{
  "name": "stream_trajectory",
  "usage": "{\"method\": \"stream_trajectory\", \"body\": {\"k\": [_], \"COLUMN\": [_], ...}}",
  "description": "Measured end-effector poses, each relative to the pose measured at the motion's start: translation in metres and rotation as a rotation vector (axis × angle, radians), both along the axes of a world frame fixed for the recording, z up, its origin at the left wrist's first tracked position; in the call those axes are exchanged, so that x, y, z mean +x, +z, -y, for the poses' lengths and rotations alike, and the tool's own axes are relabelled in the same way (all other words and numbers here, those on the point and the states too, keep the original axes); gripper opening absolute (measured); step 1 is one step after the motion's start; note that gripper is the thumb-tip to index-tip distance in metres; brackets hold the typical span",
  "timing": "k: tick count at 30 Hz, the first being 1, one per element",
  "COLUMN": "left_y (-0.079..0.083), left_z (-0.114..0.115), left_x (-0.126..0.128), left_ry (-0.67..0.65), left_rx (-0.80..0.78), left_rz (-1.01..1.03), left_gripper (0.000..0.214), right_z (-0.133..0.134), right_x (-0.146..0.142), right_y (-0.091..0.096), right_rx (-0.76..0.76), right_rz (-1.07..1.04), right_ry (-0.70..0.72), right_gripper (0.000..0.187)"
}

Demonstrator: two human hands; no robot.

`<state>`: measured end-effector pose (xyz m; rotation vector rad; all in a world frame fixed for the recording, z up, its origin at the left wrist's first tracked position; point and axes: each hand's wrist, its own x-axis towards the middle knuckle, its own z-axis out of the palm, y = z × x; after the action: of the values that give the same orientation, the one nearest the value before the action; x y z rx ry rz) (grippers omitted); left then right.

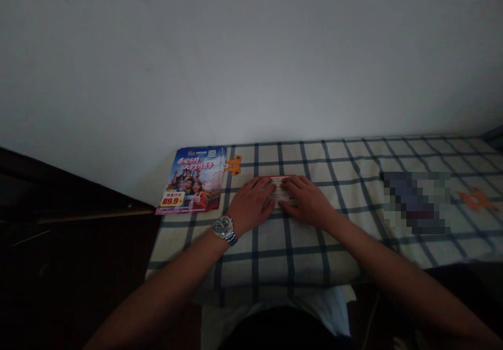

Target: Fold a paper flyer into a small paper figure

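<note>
Checked bedsheet (271, 266), open cloth past right hand (304, 200)

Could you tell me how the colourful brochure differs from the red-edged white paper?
The glossy colourful brochure is larger than the red-edged white paper. The brochure lies uncovered; the left hand and right hand cover most of the paper. Both lie flat on the checked cloth.

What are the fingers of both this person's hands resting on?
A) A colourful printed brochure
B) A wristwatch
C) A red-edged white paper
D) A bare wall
C: the left hand and right hand lie with their fingers on the red-edged white paper, on the checked cloth.
</note>
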<state>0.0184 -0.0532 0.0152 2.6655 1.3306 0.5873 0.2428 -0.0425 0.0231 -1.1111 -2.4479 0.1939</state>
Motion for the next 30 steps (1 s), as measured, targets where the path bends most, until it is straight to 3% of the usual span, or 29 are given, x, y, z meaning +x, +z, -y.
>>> {"method": "stream_trajectory", "body": {"k": [30], "left_y": [-0.004], "left_z": [0.001], "left_x": [-0.002], "left_ry": [0.0], "left_rx": [-0.009], "left_rz": [-0.03], "left_gripper": [0.043], "right_z": [0.006], "right_x": [-0.004], "right_y": [-0.011], "right_rx": [0.005], "right_rz": [0.016], "right_ry": [-0.063], "right_gripper": [0.04]}}
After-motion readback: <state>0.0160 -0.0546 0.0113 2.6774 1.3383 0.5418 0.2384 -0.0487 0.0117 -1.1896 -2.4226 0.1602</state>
